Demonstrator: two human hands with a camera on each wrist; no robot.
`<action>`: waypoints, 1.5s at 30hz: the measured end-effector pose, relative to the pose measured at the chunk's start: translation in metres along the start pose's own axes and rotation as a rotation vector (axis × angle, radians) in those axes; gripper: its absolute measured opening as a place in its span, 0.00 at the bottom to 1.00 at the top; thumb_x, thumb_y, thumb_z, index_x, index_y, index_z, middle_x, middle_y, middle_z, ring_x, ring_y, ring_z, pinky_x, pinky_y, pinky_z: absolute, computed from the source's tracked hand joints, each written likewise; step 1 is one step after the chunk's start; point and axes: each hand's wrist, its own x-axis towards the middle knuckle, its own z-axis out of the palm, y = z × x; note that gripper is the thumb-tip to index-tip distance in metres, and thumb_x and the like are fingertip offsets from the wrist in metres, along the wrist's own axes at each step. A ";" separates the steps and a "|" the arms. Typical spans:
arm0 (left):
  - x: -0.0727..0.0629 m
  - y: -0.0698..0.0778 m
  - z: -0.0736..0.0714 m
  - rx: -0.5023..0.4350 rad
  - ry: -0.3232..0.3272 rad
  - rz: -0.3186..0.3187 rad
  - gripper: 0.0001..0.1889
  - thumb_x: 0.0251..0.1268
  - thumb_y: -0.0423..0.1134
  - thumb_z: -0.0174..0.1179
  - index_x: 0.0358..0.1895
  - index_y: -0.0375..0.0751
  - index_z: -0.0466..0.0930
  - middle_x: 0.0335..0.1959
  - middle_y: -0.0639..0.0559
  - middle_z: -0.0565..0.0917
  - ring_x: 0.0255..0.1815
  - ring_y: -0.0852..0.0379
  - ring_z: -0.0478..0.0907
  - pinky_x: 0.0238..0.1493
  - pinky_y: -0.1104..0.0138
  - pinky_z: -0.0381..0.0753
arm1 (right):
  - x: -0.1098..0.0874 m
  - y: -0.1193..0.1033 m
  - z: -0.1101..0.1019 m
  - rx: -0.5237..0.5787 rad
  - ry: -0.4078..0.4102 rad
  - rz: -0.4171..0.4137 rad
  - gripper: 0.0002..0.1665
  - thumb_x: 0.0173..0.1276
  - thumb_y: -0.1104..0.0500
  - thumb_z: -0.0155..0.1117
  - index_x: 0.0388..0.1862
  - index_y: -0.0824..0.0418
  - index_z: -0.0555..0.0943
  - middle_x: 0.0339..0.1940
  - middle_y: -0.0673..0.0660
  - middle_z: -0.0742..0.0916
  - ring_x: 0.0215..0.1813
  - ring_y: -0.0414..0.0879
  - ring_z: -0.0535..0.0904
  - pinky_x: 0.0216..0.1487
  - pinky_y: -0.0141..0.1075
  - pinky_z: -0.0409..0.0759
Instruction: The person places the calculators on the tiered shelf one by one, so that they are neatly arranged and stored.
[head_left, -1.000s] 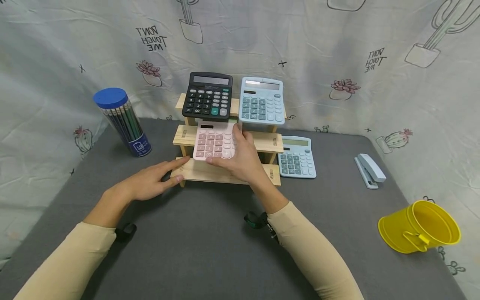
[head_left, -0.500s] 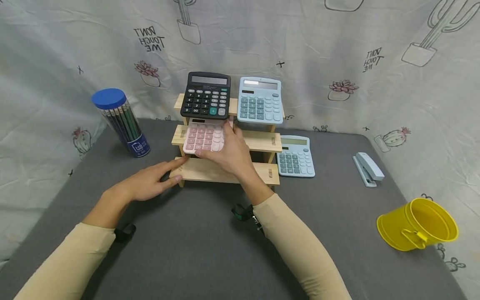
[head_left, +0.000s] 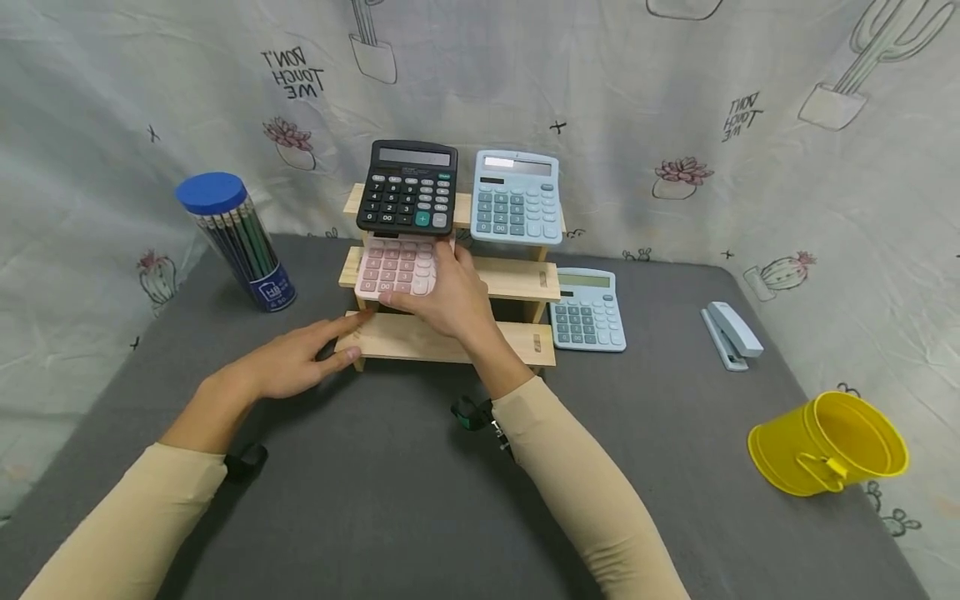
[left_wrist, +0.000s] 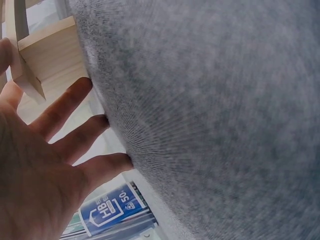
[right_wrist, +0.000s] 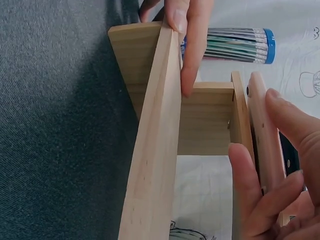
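Observation:
A pink calculator (head_left: 396, 267) lies over the left part of the middle tier of a three-tier wooden display rack (head_left: 517, 279). Its upper end is hidden under the black calculator (head_left: 408, 185) on the top tier. My right hand (head_left: 450, 296) grips it by the right side and lower edge, the thumb on one face in the right wrist view. At the left end of the bottom tier, my left hand (head_left: 288, 362) rests index finger and thumb on the board, its other fingers (left_wrist: 80, 140) straight and spread. A light blue calculator (head_left: 515, 197) leans beside the black one.
Another light blue calculator (head_left: 587, 310) lies on the grey cloth right of the rack. Further right are a light blue stapler (head_left: 731, 335) and a yellow bucket (head_left: 825, 442). A blue-lidded tub of pencils (head_left: 240, 242) stands left. A patterned curtain (head_left: 600, 83) hangs behind.
My right hand has moved the pink calculator left and back onto the middle tier, its upper end going under the black calculator. My left hand stays on the bottom tier.

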 end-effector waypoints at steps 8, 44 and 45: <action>-0.001 -0.001 -0.001 -0.005 0.000 -0.001 0.33 0.82 0.63 0.41 0.84 0.68 0.47 0.83 0.43 0.56 0.78 0.28 0.58 0.67 0.27 0.59 | 0.000 -0.001 0.000 -0.008 -0.014 0.007 0.70 0.53 0.28 0.77 0.85 0.52 0.53 0.80 0.63 0.64 0.71 0.61 0.73 0.68 0.53 0.74; 0.000 -0.002 0.004 -0.001 0.011 0.008 0.33 0.82 0.64 0.41 0.84 0.65 0.49 0.82 0.43 0.58 0.78 0.31 0.61 0.69 0.30 0.61 | -0.068 0.070 -0.047 -0.111 0.004 -0.493 0.39 0.73 0.51 0.68 0.79 0.56 0.66 0.67 0.57 0.79 0.33 0.40 0.88 0.41 0.41 0.85; 0.000 -0.003 0.004 -0.001 0.012 0.006 0.33 0.82 0.64 0.41 0.84 0.65 0.49 0.82 0.43 0.58 0.78 0.32 0.61 0.69 0.30 0.61 | -0.070 0.074 -0.049 -0.105 0.007 -0.521 0.39 0.73 0.52 0.68 0.79 0.57 0.67 0.66 0.57 0.79 0.34 0.41 0.88 0.40 0.41 0.85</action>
